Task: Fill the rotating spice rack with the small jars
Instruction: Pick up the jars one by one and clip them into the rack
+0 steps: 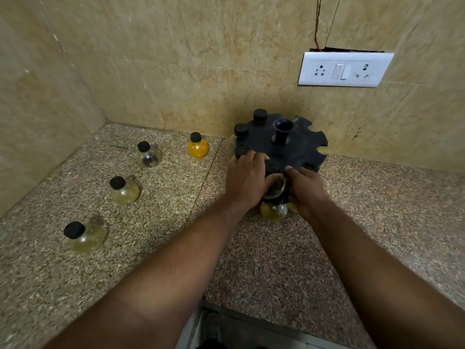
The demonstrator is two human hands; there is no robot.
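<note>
A speckled granite counter [151, 248] meets beige stone-look wall tiles [201, 46] in a corner. A white socket-and-switch plate [344, 69] sits on the wall, with a thin reddish wire [317, 26] running upward above it.

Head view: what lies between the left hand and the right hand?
A small jar, at the near edge of the spice rack; the head view shows it.

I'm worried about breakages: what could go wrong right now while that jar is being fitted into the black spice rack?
1. The small round glass jar gripped by the left hand and right hand looks only partly seated in the black plastic rotating rack; if the rack turns under the push, it could slip out.
2. It would then likely strike the yellowish glass jar directly below, or the speckled stone counter.
</note>
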